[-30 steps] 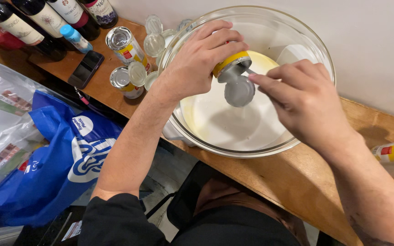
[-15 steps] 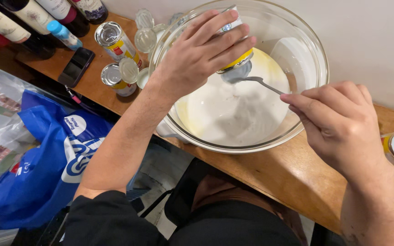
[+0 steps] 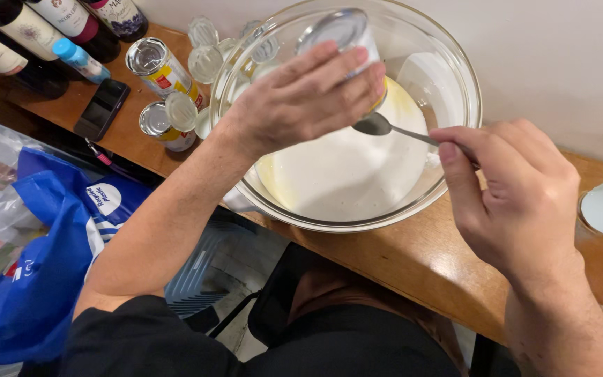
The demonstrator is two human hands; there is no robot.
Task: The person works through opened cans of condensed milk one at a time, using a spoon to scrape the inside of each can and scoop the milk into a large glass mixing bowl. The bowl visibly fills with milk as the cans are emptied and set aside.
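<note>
Yellow-labelled silver tin can [image 3: 347, 42], grasped by the left hand [image 3: 301, 101], tilts over the clear glass bowl [image 3: 455, 63] at upper centre; the right hand [image 3: 511, 195] pinches a metal spoon [image 3: 385, 127].

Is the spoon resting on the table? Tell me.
No, the right hand holds the spoon up over the glass bowl, its tip under the can in the left hand.

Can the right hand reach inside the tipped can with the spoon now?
Probably yes: the right hand holds the spoon with its bowl just under the can, which the left hand tilts above the glass bowl.
</note>
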